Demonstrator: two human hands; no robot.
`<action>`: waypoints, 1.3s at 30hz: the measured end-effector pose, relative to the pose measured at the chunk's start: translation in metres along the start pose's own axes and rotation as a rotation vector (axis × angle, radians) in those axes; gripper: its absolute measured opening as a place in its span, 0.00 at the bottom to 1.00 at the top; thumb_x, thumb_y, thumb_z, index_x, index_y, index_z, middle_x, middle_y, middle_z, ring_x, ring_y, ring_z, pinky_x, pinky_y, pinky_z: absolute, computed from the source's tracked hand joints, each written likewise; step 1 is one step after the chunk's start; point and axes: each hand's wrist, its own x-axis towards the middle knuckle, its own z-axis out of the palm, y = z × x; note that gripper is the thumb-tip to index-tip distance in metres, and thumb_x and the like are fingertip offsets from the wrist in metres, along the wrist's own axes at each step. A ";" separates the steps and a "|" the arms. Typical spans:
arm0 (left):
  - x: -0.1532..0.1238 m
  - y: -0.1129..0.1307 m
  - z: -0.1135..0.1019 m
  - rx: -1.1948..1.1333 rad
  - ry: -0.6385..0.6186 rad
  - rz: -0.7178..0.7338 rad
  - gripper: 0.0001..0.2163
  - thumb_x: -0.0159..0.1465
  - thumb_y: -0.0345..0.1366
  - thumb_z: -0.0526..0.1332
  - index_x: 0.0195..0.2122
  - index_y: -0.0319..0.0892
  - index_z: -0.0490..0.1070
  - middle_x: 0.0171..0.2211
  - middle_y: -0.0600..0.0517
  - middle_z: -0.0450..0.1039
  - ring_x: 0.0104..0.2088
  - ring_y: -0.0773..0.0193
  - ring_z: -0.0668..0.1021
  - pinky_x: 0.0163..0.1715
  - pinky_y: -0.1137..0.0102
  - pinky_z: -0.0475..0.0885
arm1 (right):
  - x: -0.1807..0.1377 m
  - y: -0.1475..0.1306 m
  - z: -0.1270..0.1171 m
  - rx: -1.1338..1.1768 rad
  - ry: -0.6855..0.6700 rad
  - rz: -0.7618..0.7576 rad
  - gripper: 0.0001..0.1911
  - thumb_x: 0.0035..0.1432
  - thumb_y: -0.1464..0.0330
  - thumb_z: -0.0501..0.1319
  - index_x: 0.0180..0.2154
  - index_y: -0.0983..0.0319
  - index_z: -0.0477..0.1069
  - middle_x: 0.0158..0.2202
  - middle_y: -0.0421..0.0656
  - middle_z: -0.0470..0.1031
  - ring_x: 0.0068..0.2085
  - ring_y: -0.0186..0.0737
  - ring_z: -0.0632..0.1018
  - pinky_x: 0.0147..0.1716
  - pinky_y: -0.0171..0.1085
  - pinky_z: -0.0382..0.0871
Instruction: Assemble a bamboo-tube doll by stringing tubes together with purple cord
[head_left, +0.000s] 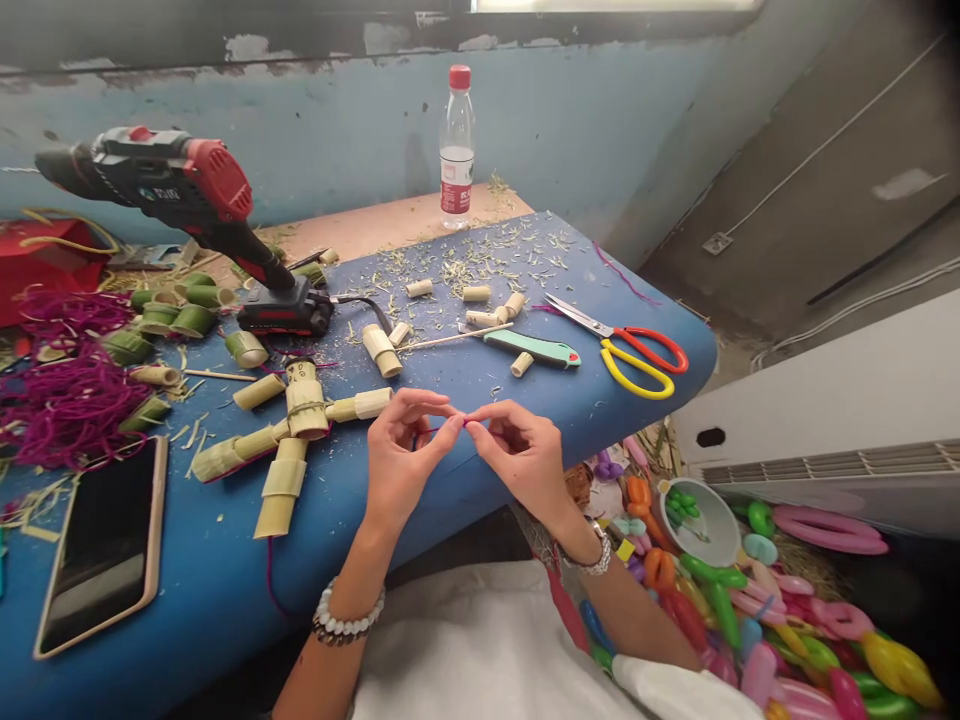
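My left hand (401, 450) and my right hand (521, 455) hover over the blue table top (187, 570), their fingertips meeting. Each pinches a thin purple cord (459, 425), which is mostly hidden by my fingers. Just left of my left hand lies a figure of bamboo tube pieces (296, 440), tied with twine. Nearest my fingers beyond are a short bamboo piece (521, 364) and a knife with a green handle (532, 348).
Several bamboo pieces and shavings litter the table. A cordless drill (172, 190), a water bottle (457, 150), yellow-and-red scissors (637, 350), a phone (105, 545) and a purple fibre heap (67, 405) sit around it. Colourful plastic shapes (825, 530) and a bowl (701, 520) lie lower right.
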 end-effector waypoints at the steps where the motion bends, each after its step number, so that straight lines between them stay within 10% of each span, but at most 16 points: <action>1: -0.001 0.000 0.001 0.015 0.025 0.027 0.12 0.60 0.41 0.74 0.39 0.44 0.75 0.32 0.54 0.81 0.25 0.71 0.70 0.25 0.74 0.63 | -0.002 -0.002 0.005 0.041 0.011 0.055 0.07 0.66 0.65 0.64 0.37 0.62 0.77 0.19 0.32 0.56 0.20 0.28 0.59 0.19 0.30 0.54; 22: -0.015 -0.003 0.007 0.325 0.246 0.406 0.06 0.64 0.36 0.71 0.39 0.46 0.75 0.33 0.56 0.82 0.22 0.73 0.65 0.21 0.73 0.62 | -0.004 -0.008 0.027 0.442 -0.040 0.279 0.08 0.56 0.66 0.63 0.30 0.60 0.64 0.21 0.32 0.61 0.20 0.26 0.57 0.19 0.29 0.52; 29: -0.013 -0.003 0.005 0.203 0.253 0.327 0.09 0.64 0.40 0.72 0.38 0.46 0.73 0.33 0.55 0.82 0.25 0.70 0.74 0.23 0.73 0.65 | -0.002 0.004 0.032 0.657 -0.148 0.355 0.20 0.65 0.50 0.60 0.32 0.59 0.65 0.18 0.32 0.57 0.19 0.28 0.56 0.18 0.30 0.53; 39: -0.013 -0.004 0.004 0.139 0.232 0.311 0.09 0.64 0.39 0.72 0.37 0.46 0.72 0.33 0.54 0.81 0.28 0.68 0.76 0.24 0.73 0.66 | -0.003 0.000 0.029 0.636 -0.108 0.302 0.17 0.60 0.53 0.68 0.38 0.60 0.72 0.22 0.34 0.63 0.22 0.28 0.61 0.21 0.30 0.57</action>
